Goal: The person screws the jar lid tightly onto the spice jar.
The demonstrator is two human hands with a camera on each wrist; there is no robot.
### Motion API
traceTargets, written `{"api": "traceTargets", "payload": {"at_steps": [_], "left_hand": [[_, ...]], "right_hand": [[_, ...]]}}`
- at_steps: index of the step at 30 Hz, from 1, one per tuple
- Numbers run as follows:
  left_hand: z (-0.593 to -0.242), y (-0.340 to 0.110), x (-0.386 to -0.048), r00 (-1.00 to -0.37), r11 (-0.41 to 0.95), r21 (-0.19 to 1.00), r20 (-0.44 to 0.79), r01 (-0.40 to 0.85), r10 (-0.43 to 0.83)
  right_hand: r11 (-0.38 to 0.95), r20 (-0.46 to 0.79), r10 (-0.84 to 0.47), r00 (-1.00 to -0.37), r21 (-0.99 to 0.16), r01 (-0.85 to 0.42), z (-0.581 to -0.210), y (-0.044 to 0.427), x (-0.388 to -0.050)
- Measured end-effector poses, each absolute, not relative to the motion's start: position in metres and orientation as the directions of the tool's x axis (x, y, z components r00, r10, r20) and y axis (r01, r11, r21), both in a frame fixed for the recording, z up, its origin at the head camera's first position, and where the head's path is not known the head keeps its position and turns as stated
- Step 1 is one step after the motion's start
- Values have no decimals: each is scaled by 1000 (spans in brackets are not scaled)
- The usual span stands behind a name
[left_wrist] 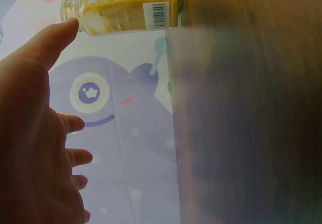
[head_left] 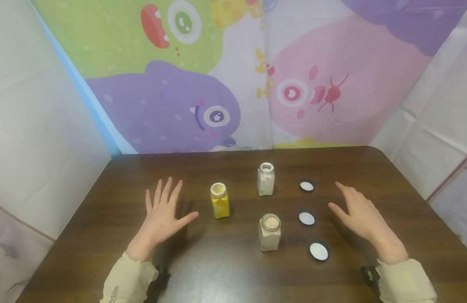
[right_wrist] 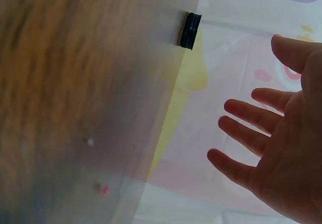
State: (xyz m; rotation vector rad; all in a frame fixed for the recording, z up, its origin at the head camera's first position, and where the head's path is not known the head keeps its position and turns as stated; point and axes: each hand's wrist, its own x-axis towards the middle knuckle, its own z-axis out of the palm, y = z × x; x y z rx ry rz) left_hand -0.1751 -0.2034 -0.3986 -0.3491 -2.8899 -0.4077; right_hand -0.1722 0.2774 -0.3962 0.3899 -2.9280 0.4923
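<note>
My left hand point(head_left: 160, 220) is held over the left part of the table with its fingers spread, holding nothing. Nearest to it stands an uncapped glass jar of yellow powder point(head_left: 220, 205), whose barcode label shows in the left wrist view. An open jar of white contents point(head_left: 265, 183) is farther back, and an open jar of beige powder point(head_left: 270, 236) stands closer to me. On the right, my right hand point(head_left: 364, 214) has extended fingers and an empty palm. Between it and the jars lie three dark-rimmed lids, the back lid point(head_left: 307, 186), middle lid point(head_left: 307, 219) and front lid point(head_left: 318, 251), white insides up.
Everything stands on a dark brown wooden table point(head_left: 218, 269). Behind its far edge hangs a cloth printed with cartoon animals point(head_left: 172, 105). Pale sheets point(head_left: 47, 105) enclose the left and right sides.
</note>
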Motion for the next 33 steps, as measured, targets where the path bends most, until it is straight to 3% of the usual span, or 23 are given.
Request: {"api": "traceTargets", "payload": {"at_steps": [24,33], "left_hand": [[-405,-186,-168,-934,890,287,160,355,320],[-409,-171,-165,-914,852,337,89,402,396]], "right_hand": [[867,-96,-264,-960,-461,-192,-390,271,-150],[868,-159,-310,-937,-449,-210,-396,262,-143]]}}
